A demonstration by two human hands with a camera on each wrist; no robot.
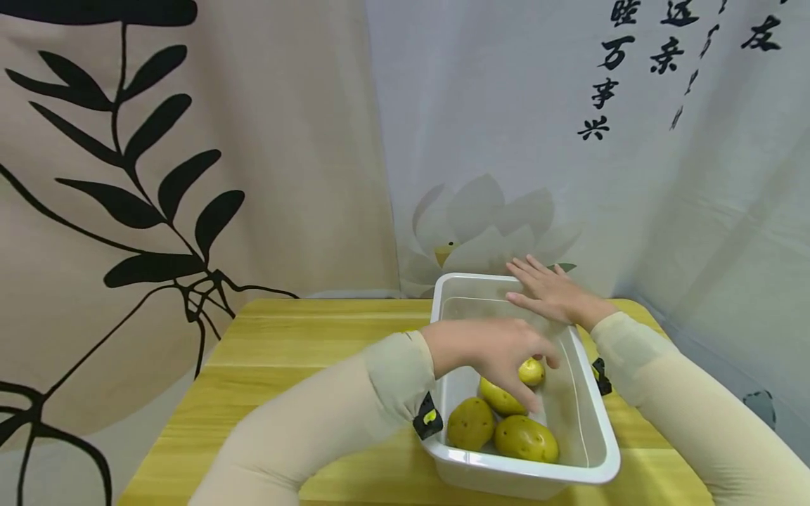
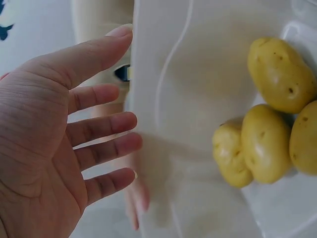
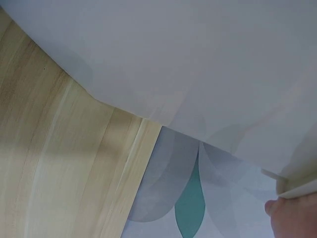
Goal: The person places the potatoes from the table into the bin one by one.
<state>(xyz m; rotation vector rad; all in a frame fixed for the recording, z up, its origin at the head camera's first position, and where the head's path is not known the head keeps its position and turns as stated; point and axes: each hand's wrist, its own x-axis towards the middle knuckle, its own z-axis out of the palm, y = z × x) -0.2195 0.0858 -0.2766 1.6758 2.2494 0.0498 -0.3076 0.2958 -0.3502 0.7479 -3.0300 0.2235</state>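
Observation:
A white plastic bin (image 1: 506, 479) stands on the wooden table with several yellow potatoes on its floor, toward the near end. Two of them, a rounder potato (image 1: 470, 424) and a longer potato (image 1: 526, 439), lie nearest the front wall. My left hand (image 1: 496, 348) hovers over the bin, partly covering the potatoes behind. In the left wrist view its fingers are spread and hold nothing, apart from the potato (image 2: 266, 144) there. My right hand (image 1: 549, 292) rests at the bin's far right corner with fingers extended; in the right wrist view only a small part shows beside the rim.
The wooden tabletop (image 1: 316, 365) extends left of the bin. Behind it hangs a curtain (image 1: 304, 140) printed with dark leaves, a pale flower and black characters. A black strap piece (image 1: 428, 418) sits at the left wrist.

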